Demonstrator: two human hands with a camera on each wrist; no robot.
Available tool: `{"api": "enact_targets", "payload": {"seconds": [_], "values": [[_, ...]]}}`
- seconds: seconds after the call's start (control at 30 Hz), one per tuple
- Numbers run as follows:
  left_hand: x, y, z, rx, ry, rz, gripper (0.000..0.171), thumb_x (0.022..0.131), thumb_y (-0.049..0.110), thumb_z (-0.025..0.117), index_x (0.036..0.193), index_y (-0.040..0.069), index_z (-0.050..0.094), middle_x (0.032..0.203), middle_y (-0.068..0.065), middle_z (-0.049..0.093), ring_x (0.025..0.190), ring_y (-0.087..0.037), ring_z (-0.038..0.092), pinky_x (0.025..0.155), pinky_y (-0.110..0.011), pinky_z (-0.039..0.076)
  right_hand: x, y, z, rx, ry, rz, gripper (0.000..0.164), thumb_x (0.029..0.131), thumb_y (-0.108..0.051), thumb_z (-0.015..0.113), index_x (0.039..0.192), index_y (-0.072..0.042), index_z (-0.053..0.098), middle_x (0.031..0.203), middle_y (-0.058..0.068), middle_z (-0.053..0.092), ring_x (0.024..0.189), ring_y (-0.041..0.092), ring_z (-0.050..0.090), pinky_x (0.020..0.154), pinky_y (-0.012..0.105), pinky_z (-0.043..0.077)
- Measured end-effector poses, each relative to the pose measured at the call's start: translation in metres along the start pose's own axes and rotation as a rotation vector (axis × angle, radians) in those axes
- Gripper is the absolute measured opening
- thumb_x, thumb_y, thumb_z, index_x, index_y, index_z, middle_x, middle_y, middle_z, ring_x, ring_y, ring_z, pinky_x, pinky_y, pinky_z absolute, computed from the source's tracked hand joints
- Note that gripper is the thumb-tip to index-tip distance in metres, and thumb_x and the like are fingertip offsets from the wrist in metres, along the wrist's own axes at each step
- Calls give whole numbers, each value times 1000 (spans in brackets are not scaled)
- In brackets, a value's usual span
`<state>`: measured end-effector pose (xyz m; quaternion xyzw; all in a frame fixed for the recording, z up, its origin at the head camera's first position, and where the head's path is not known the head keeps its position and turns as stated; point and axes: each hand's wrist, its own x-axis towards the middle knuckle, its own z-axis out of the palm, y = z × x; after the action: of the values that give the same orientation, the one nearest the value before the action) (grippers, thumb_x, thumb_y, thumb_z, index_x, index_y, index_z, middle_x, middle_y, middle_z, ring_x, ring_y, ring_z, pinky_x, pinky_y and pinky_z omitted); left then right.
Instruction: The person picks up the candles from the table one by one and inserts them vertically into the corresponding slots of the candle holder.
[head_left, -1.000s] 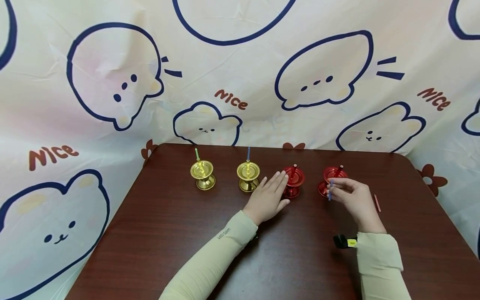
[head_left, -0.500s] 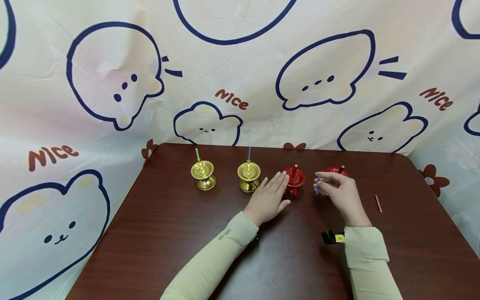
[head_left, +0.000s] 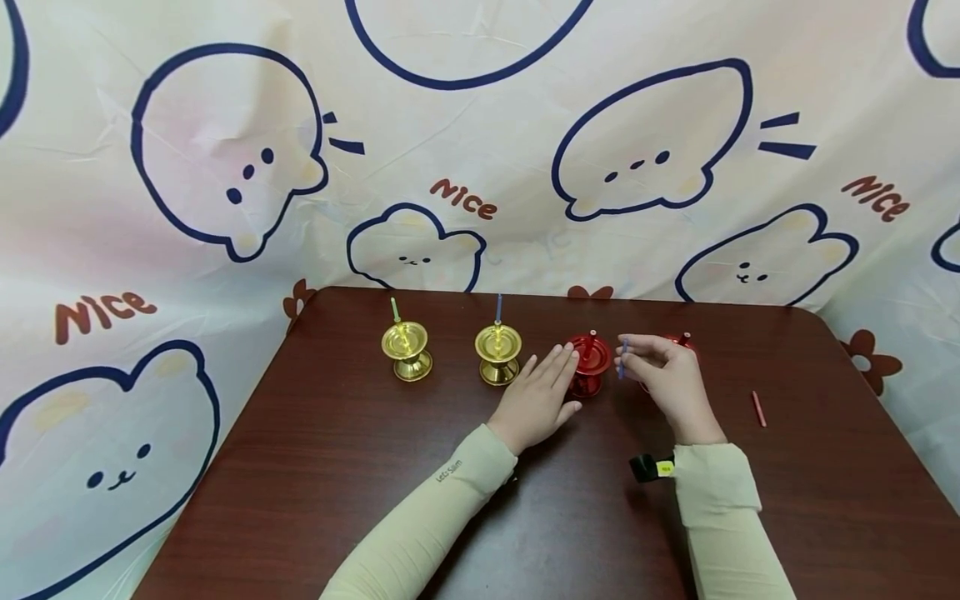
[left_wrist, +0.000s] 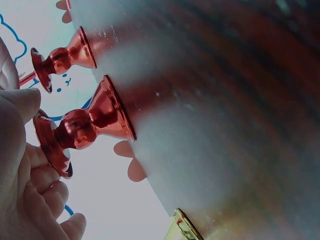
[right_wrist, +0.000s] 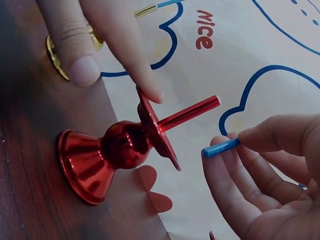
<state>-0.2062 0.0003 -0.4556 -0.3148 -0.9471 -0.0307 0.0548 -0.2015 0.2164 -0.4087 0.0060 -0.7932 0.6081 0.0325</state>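
Now the right hand [head_left: 675, 387] — pinching a blue candle [right_wrist: 220, 148] — has neared the inner red candlestick [right_wrist: 125, 145], seemingly the work's focus. The left hand [head_left: 532, 396], fingers straight, touches it.

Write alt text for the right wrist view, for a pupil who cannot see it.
The right hand pinches a blue stick near the tube of a red holder. The left hand touches the holder's dish; behind that hand, partly hidden, a gold holder bears another blue stick.
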Motion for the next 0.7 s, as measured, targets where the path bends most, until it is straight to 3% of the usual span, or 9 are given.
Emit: {"api": "enact_targets", "payload": {"seconds": [0.7], "values": [[0,0,0,-36,-23,-21,67,108,42,45,163,11,22,168,-4,22,155,-17,13,124,-42,18,13,-9,17,85,142,-130,34,100,-12,66,133,-4,66,114,10,72,95,4,73,88,18,53]]}}
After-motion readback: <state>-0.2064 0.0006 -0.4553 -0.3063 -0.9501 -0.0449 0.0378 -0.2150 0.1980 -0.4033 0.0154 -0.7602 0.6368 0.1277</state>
